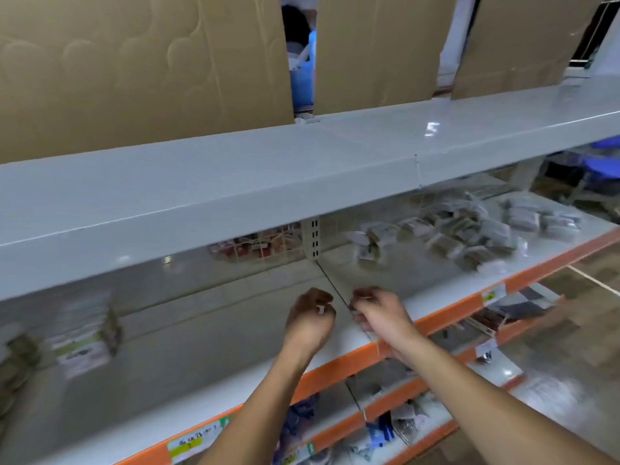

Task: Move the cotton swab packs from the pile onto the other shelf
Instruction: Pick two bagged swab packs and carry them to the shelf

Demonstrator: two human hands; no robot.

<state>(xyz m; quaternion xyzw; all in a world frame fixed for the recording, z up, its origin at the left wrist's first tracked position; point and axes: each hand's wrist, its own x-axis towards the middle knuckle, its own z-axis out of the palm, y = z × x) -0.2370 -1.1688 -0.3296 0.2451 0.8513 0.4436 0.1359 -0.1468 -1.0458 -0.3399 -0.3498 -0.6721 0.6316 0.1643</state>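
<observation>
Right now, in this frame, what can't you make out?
- Head view: whether the left hand or right hand holds a pack; curled fingers and blur hide it.
- Pile of packs: count and labels, motion-blurred.
- Packs at left: print blurred, row cut by the frame edge.

The upper shelf is pale grey painted metal, smooth and glossy enough to throw back a lamp's glare near its right end. Behind it stand matt brown cardboard sheets, one pressed with faint curved marks. The lower shelf has the same smooth sheen, with a glossy orange strip along its front edge carrying paper labels. The pile of cotton swab packs towards the right end looks wrapped in clear, shiny plastic.
</observation>
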